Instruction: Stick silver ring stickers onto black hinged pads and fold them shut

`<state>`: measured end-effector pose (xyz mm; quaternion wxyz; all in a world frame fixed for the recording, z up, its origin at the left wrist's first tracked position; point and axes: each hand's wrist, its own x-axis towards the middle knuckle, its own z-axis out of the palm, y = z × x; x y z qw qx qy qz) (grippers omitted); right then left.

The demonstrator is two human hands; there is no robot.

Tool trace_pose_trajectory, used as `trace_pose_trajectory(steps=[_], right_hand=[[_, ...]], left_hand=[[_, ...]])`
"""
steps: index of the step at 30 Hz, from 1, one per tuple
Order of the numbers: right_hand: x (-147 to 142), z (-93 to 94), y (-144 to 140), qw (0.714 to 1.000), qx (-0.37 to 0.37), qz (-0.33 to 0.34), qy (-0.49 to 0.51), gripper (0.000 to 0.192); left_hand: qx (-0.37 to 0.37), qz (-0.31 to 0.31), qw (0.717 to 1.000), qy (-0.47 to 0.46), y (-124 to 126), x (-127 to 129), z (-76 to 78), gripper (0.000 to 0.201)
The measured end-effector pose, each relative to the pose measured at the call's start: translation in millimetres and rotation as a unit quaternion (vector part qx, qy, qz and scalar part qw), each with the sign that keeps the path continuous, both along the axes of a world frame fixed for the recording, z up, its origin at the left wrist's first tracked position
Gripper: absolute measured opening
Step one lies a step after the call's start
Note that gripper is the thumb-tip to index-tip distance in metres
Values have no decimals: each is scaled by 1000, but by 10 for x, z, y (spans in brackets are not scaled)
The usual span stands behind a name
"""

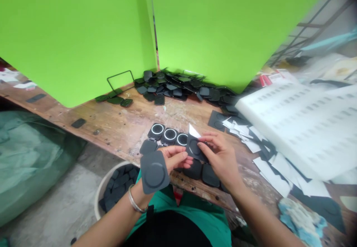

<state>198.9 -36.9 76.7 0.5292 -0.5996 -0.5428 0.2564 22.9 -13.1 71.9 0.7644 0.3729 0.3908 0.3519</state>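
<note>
Above the desk (117, 124) edge, both hands pinch one dark square pad (194, 148): left hand (174, 158) closed on its near side, right hand (220, 156) gripping its far corner beside a white paper tab (193, 131). Another pad (154, 172) rests on the left wrist. Ringed pieces (169, 135) lie just behind.

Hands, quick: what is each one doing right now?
Left hand: closed on a dark square pad.
Right hand: pinching another dark pad with a white liner.

Illumination is bright and even, with soft, faint shadows. Wide-angle distortion bends the edges. Motion blur smears the far right; the near centre remains reasonably sharp.
</note>
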Motion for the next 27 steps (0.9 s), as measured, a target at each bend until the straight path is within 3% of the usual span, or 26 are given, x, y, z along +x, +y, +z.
trace_pose_trajectory(steps=[5, 11, 17, 23, 27], right_hand=[[-145, 78, -46, 994, 56, 42, -89, 11], [-228, 164, -109, 990, 59, 91, -87, 14], [-226, 168, -134, 985, 74, 113, -105, 15], [-224, 212, -189, 976, 101, 154, -119, 16], [-202, 274, -221, 981, 71, 147, -103, 17]], left_hand=[[53, 9, 998, 24, -9, -60, 34, 30], [99, 0, 993, 58, -12, -99, 108, 23], [100, 17, 992, 69, -32, -94, 141, 25], [152, 29, 982, 106, -48, -81, 78, 17], [182, 23, 975, 122, -72, -36, 17, 15]])
